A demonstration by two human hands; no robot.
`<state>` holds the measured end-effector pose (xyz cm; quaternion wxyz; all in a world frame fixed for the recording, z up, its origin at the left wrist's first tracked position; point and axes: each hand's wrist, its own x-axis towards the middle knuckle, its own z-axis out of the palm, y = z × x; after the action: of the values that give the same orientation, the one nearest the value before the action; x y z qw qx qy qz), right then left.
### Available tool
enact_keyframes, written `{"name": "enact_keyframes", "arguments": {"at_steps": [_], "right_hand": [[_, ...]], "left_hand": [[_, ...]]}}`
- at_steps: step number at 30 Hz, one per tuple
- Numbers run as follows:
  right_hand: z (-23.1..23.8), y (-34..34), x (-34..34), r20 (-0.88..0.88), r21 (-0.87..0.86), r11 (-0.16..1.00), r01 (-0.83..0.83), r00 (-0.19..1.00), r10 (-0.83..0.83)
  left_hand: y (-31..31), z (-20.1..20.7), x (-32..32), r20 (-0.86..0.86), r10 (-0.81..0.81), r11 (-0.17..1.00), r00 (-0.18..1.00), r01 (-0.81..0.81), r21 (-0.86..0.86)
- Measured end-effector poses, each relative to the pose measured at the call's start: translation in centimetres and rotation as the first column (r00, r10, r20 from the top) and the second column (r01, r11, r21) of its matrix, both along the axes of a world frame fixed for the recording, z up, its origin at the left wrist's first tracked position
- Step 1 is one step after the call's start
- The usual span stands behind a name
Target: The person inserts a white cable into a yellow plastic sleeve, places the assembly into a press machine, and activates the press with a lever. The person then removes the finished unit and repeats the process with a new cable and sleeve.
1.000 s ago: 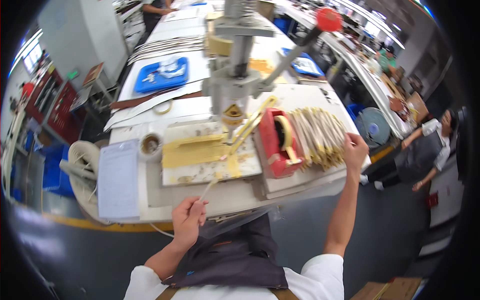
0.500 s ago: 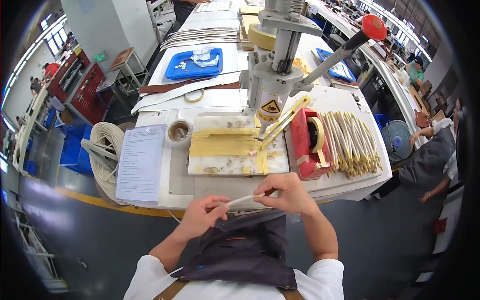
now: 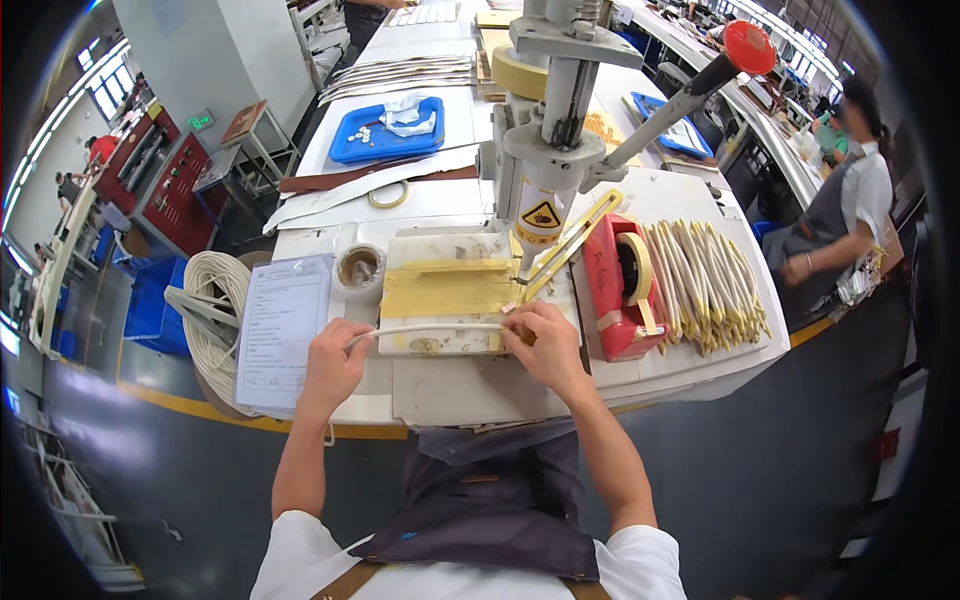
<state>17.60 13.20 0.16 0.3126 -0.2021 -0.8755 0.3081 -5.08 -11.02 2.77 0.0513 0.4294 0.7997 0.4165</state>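
A length of white cord (image 3: 440, 328) is stretched sideways between my hands, bowing up slightly over the near edge of a white slab (image 3: 470, 345). My left hand (image 3: 333, 365) pinches it at the left, beside a printed sheet. At the right, my right hand (image 3: 543, 348) grips the cord near its end, which the fingers hide. Yellow tape strips (image 3: 445, 288) cover the middle of the slab. Above the slab's right part stands a grey hand press (image 3: 550, 160) with a red-knobbed lever (image 3: 748, 48). A slanted yellow-edged strip (image 3: 575, 248) lies beside its tip.
To the right are a red tape dispenser (image 3: 620, 335) and a bundle of cut cords (image 3: 705, 285) with yellow ends. A coil of white cord (image 3: 212, 335) hangs left of the printed sheet (image 3: 285, 330). Behind sits a blue tray (image 3: 388, 148). A person (image 3: 850, 205) stands at right.
Both hands have moved forward from near my apron to the slab and spread apart, so a longer stretch of cord shows. The person at right now stands nearer the table.
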Motion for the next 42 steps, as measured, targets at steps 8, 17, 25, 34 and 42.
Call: {"name": "enact_keyframes", "arguments": {"at_steps": [8,17,25,34,42], "right_hand": [[0.4,-0.5,-0.2,-0.024,-0.063,0.997,0.047,0.999,-0.049],[-0.2,-0.4,-0.2,-0.003,-0.13,0.99,0.06,0.998,-0.06],[-0.1,-0.4,-0.2,-0.01,-0.057,0.997,0.053,0.999,-0.054],[6.2,-1.1,6.0,-0.268,0.031,0.996,0.079,0.961,-0.068],[11.9,7.0,11.6,0.384,-0.106,0.888,0.447,0.843,-0.378]], "left_hand": [[-0.3,-2.1,-1.7,-0.131,-0.103,0.995,0.986,0.105,0.003],[-0.1,-1.9,-2.2,-0.197,-0.123,0.991,0.973,0.11,-0.076],[0.9,-2.5,-2.4,-0.265,-0.117,0.993,0.957,0.116,-0.017],[-0.8,-2.1,-1.1,0.014,-0.076,0.984,0.997,0.072,0.164],[-0.8,-2.1,8.7,0.813,-0.302,0.948,0.498,0.065,0.313]]}}
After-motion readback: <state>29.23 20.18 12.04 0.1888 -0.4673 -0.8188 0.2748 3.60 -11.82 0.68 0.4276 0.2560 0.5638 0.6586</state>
